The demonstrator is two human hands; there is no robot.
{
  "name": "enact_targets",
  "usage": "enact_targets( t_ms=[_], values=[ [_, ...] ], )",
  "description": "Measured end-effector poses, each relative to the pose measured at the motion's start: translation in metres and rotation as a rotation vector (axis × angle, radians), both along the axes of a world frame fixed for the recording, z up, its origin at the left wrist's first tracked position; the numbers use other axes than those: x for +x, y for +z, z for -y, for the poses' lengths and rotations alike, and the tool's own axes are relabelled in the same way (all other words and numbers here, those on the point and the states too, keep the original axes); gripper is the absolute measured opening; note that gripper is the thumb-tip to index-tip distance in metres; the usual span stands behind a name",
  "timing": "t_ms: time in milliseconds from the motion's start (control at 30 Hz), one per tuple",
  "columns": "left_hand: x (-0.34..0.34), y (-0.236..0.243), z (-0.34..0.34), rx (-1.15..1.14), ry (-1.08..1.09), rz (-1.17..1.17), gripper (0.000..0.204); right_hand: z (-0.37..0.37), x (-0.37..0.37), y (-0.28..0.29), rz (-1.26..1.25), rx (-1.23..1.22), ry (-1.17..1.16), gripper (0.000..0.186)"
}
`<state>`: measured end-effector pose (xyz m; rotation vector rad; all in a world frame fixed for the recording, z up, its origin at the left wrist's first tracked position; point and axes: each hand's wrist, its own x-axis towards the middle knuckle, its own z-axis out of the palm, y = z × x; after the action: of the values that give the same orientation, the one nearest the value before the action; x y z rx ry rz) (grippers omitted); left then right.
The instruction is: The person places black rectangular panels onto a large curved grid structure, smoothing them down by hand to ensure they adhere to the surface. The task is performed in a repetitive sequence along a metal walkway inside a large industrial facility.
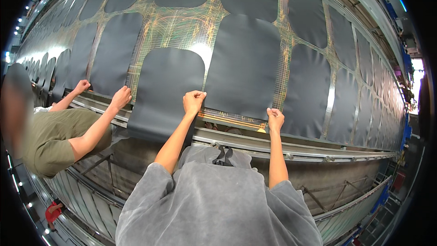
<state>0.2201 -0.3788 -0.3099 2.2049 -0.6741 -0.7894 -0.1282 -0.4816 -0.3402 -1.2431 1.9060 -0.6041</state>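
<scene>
A black, leather-like sheet with rounded corners (pixel 244 61) lies on the long metal table in front of me. My left hand (pixel 194 102) pinches its near left corner. At the near right corner, my right hand (pixel 275 119) grips the same sheet between thumb and fingers. Its near edge sits slightly back from the table's rim, and a strip of marked table surface (pixel 232 116) shows below it. Just left of my left hand, another black sheet (pixel 170 86) hangs over the table's front edge.
Many similar black sheets (pixel 307 91) cover the table in rows. Coloured line marks (pixel 177 27) cross the metal between them. A co-worker in an olive shirt (pixel 68 139) stands close on my left, both hands at another sheet. A metal rail (pixel 309 152) runs along the front edge.
</scene>
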Motion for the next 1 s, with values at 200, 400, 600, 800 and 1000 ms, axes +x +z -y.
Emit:
enact_targets(
  t_ms=[200, 400, 600, 800, 1000],
  values=[
    [0.002, -0.007, -0.007, 0.032, 0.026, 0.018, 0.027, -0.004, 0.005, -0.003, 0.026, -0.073, -0.005, 0.029],
    [-0.001, -0.004, -0.007, 0.037, -0.006, 0.078, 0.025, -0.005, 0.001, 0.001, -0.041, -0.113, 0.023, 0.028],
    [-0.002, 0.002, -0.012, 0.100, -0.028, 0.010, 0.024, -0.012, -0.002, 0.007, -0.041, -0.066, 0.017, 0.028],
    [-0.005, 0.003, -0.022, 0.076, -0.069, 0.008, 0.027, -0.021, -0.008, 0.009, -0.024, -0.007, 0.005, 0.027],
    [-0.007, 0.002, -0.031, 0.102, -0.070, 0.023, 0.029, -0.029, -0.007, 0.017, -0.045, 0.037, -0.019, 0.027]
  ],
)
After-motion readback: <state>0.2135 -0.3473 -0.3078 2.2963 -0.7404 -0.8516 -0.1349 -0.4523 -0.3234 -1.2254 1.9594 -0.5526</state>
